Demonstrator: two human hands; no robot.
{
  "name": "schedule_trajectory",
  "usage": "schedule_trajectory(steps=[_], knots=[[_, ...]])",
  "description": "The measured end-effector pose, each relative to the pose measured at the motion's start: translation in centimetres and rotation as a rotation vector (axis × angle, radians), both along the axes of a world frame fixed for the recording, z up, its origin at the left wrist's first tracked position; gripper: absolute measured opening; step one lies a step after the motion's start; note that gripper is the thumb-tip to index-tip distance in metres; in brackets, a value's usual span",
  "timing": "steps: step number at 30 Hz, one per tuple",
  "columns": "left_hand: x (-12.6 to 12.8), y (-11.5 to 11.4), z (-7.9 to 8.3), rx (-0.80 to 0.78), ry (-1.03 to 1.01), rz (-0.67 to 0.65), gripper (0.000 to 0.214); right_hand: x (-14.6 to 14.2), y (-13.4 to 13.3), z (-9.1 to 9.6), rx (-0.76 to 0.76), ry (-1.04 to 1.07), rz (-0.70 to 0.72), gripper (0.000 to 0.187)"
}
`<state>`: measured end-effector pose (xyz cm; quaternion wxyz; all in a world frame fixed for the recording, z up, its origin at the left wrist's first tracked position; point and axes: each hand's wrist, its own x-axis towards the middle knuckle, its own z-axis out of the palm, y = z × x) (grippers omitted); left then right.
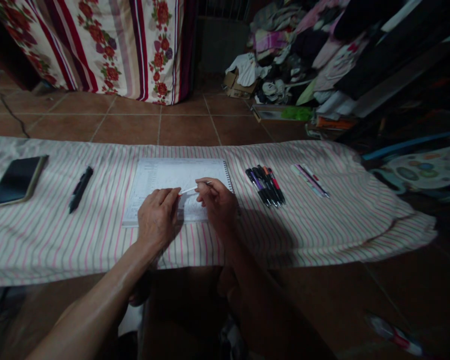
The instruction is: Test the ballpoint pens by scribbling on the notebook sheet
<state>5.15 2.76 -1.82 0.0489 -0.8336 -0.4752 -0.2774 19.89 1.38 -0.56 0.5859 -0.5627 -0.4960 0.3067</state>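
Note:
A spiral notebook [180, 172] lies open on the striped cloth, its coil along the right side and writing or print on the page. Over its lower part, a thin white pen [188, 190] spans the gap between my two hands. My left hand [158, 215] rests on the notebook's lower left, fingers together, with the fingertips closed on the pen's left end. My right hand [218, 202] is closed round the other end, fingers curled, and its tip shows past the fingers. Just right of the notebook lies a bunch of several pens [266, 186].
A phone [17, 181] and a black pen [81, 189] lie left on the striped cloth [108, 250]. A few slim pens [311, 180] lie at the right. Beyond are a tiled floor [135, 127], a flowered curtain [131, 45] and a heap of clothes [285, 50].

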Motion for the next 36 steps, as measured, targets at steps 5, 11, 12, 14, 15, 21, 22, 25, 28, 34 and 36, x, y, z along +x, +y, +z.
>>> schedule_trajectory(steps=[5, 11, 12, 14, 15, 21, 22, 25, 28, 34, 36], knots=[[0.0, -0.2, 0.4, 0.036, 0.019, -0.002, 0.027, -0.6, 0.1, -0.6, 0.012, -0.081, 0.035, 0.022], [-0.1, -0.2, 0.7, 0.04, 0.02, -0.019, 0.03, -1.1, 0.3, -0.7, 0.006, -0.077, 0.079, 0.025], [-0.1, -0.2, 0.7, 0.036, 0.011, -0.02, 0.03, -1.1, 0.3, -0.8, -0.001, -0.05, 0.095, 0.026], [-0.1, -0.1, 0.7, 0.029, -0.002, -0.021, 0.029, -1.1, 0.3, -0.8, -0.001, -0.003, 0.119, 0.03], [-0.2, -0.1, 0.7, 0.029, -0.007, -0.017, 0.029, -1.1, 0.3, -0.8, 0.005, 0.008, 0.124, 0.03], [-0.3, 0.0, 0.6, 0.034, 0.013, 0.007, 0.03, -0.4, 0.0, -0.1, 0.025, -0.049, 0.066, 0.029], [-0.3, 0.0, 0.7, 0.038, 0.014, 0.01, 0.03, -0.1, 0.0, 0.1, 0.022, -0.046, 0.039, 0.029], [-0.4, -0.2, 0.8, 0.054, 0.017, 0.005, 0.031, 1.1, 0.1, 0.1, 0.035, -0.005, -0.077, 0.031], [-0.5, -0.3, 0.8, 0.06, 0.024, -0.008, 0.032, 2.7, 0.2, -0.3, 0.056, 0.016, -0.145, 0.031], [-0.3, -0.5, 0.3, 0.039, 0.028, -0.012, 0.034, 5.5, -0.4, -1.1, 0.028, -0.046, -0.222, 0.028], [-0.1, -0.5, 0.2, 0.03, 0.032, -0.017, 0.034, 6.0, -0.5, -1.2, 0.01, -0.095, -0.233, 0.026]])
